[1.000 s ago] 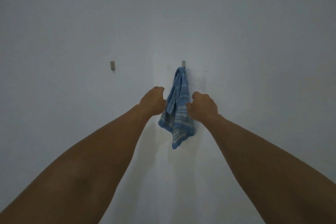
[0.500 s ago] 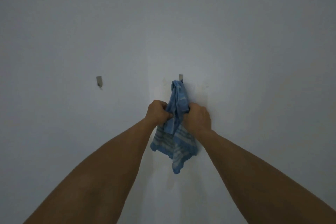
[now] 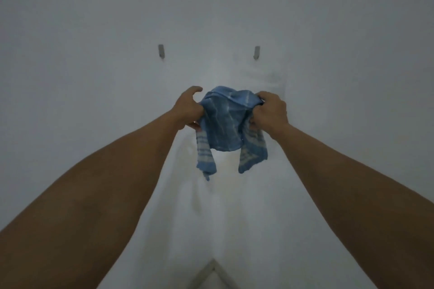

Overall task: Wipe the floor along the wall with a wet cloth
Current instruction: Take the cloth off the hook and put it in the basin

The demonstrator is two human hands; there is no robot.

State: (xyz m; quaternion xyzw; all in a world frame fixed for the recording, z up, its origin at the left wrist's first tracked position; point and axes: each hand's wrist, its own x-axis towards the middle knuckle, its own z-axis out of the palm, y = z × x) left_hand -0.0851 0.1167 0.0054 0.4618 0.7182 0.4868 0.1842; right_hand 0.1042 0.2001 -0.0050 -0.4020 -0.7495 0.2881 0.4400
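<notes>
A blue cloth (image 3: 225, 122) with pale stripes hangs between my two hands in front of a white wall corner. My left hand (image 3: 187, 108) grips its left edge, with the index finger raised. My right hand (image 3: 270, 110) is closed on its right edge. Two striped ends of the cloth droop below my hands. The cloth is off the wall hook (image 3: 256, 52) above it. A small wedge of floor (image 3: 211, 277) shows at the bottom, where the two walls meet.
A second small metal hook (image 3: 161, 50) sits on the wall to the left, with nothing on it. The white walls (image 3: 94, 19) fill nearly the whole view. Faint streaks mark the wall below the right hook.
Both hands closed on the cloth, lifted it off the right hook and drew it down and apart. The view tilted down, so the floor corner came into sight.
</notes>
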